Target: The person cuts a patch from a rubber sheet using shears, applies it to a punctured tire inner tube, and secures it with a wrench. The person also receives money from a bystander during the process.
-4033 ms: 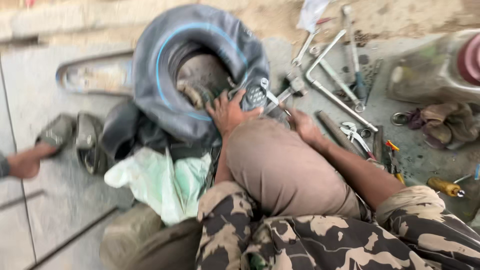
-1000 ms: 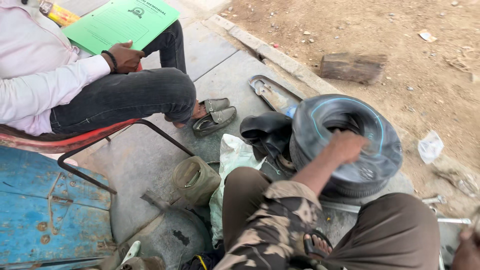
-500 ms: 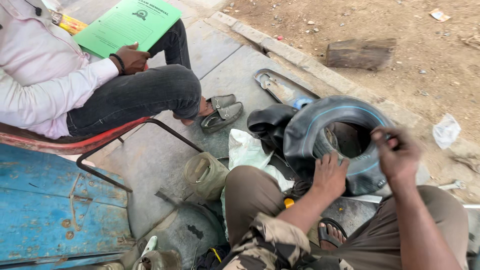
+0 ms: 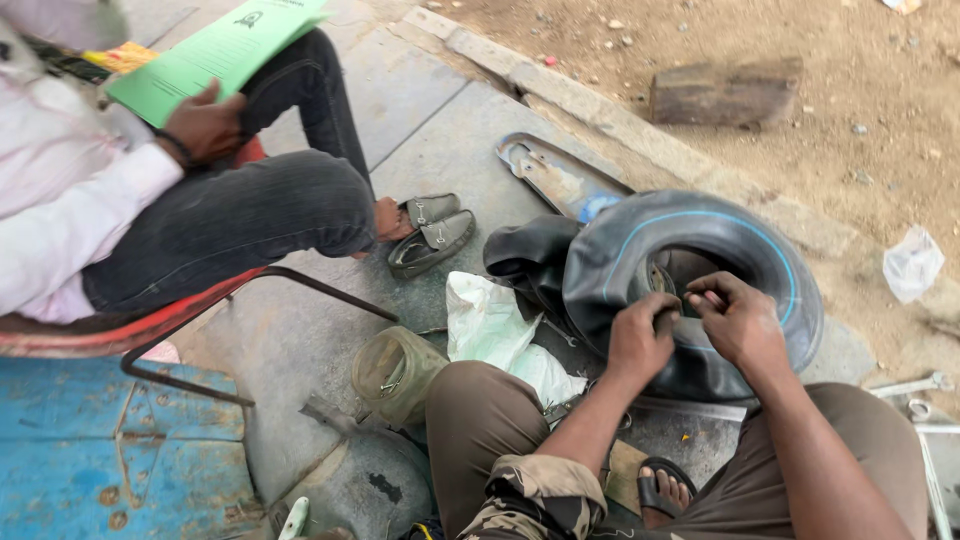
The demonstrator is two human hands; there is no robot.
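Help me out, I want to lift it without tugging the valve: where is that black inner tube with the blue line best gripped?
Probably the outer bulge of the inner tube on its far right side, coming from the dirt side. That round, full wall is bare there, while the left hand and right hand crowd the inner rim near the middle.

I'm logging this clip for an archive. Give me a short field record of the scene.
setting: paved ground beside dirt
left hand: gripping inner rim of black inner tube
right hand: on the same rim, beside the left
near tube: white plastic bag, glass jar
other person: seated on left, holding green folder
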